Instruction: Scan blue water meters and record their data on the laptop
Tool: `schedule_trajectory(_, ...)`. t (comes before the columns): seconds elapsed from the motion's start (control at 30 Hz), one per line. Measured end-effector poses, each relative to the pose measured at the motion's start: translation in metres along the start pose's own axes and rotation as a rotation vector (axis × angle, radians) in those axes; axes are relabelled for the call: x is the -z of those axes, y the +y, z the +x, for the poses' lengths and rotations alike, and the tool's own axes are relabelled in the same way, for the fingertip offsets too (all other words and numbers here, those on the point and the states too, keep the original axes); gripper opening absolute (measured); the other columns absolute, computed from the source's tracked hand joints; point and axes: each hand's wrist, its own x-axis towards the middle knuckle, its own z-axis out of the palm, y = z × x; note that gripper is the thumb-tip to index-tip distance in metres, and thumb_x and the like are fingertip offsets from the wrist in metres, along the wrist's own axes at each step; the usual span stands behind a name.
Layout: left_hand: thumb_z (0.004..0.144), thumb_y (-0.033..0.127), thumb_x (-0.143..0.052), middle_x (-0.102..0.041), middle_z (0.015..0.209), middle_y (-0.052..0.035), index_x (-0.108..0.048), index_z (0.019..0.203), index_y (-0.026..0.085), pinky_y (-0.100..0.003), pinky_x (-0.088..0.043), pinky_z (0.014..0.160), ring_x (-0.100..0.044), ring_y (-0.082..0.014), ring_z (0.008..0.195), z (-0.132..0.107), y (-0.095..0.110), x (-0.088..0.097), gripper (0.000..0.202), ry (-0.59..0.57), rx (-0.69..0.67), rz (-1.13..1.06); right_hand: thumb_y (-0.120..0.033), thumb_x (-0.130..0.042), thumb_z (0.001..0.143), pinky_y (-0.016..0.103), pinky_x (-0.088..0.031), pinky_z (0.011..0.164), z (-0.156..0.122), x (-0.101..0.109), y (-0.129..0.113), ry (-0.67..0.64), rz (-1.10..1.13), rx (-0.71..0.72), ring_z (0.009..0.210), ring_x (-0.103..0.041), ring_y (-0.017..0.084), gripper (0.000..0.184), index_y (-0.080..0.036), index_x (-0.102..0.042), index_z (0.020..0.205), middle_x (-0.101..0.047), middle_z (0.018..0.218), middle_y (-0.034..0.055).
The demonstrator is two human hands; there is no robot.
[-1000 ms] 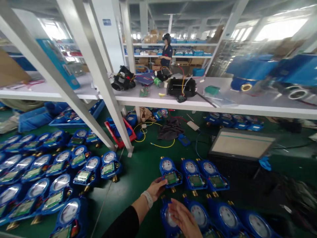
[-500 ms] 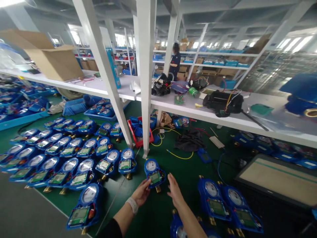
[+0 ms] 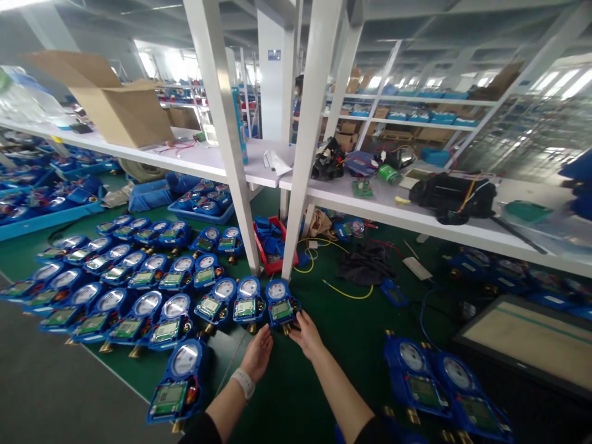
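A blue water meter (image 3: 280, 303), with a round white dial, a green circuit board with a small display and a brass fitting, stands on the green table at the right end of a row. My right hand (image 3: 306, 335) grips its lower right corner, thumb near the brass fitting and fingers along the side. My left hand (image 3: 258, 356) is just below and left of this meter, fingers stretched out and holding nothing. Immediately left of the held meter is another water meter (image 3: 248, 300) of the same kind.
Several rows of like meters (image 3: 152, 271) cover the left of the table; a single meter (image 3: 178, 385) sits nearer me. To the right lie two more meters (image 3: 419, 376) and a dark-framed screen (image 3: 531, 339). White shelf posts (image 3: 314, 123) rise behind, beside a red bin (image 3: 276, 266).
The water meter has moved left, up beside the row. My left hand has let go of it, and my right hand, formerly apart, now grips its right side. The view has shifted slightly.
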Motion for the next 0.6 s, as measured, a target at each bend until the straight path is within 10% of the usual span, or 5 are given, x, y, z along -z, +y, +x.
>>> schedule_trajectory(0.13,0.092,0.012,-0.051,-0.066,0.103,-0.0062,-0.064,0.089,0.013,-0.039,-0.048,0.091,-0.060,-0.0191,0.100,-0.019,-0.004,0.019,0.013,-0.027,0.082,0.120,-0.048,-0.065,0.076,0.054,-0.043,0.090,-0.022,0.021,-0.019,0.010,0.035,-0.011,0.094,-0.064,0.025,0.068,-0.028,-0.038,0.135,-0.052,0.128,0.0166)
schedule_trajectory(0.33,0.090,0.012,-0.055,-0.068,0.101,-0.0117,-0.066,0.091,0.010,-0.034,-0.046,0.091,-0.062,-0.0196,0.096,-0.066,-0.056,0.037,0.011,-0.232,0.396,0.394,-0.040,-0.068,0.074,0.045,-0.041,0.099,-0.124,0.114,-0.042,0.014,0.165,0.160,0.105,-0.060,0.024,0.042,-0.022,-0.062,0.112,-0.063,0.116,0.0110)
schedule_trajectory(0.6,0.068,0.028,-0.083,-0.067,0.092,-0.0108,-0.062,0.096,0.011,-0.032,-0.048,0.075,-0.063,-0.0212,0.081,-0.092,-0.114,0.022,0.038,-0.417,0.598,0.659,-0.053,-0.076,0.062,0.047,-0.036,0.103,-0.255,0.207,0.030,0.277,0.344,0.266,0.108,-0.058,0.026,0.050,-0.025,-0.068,0.102,-0.067,0.111,0.0081)
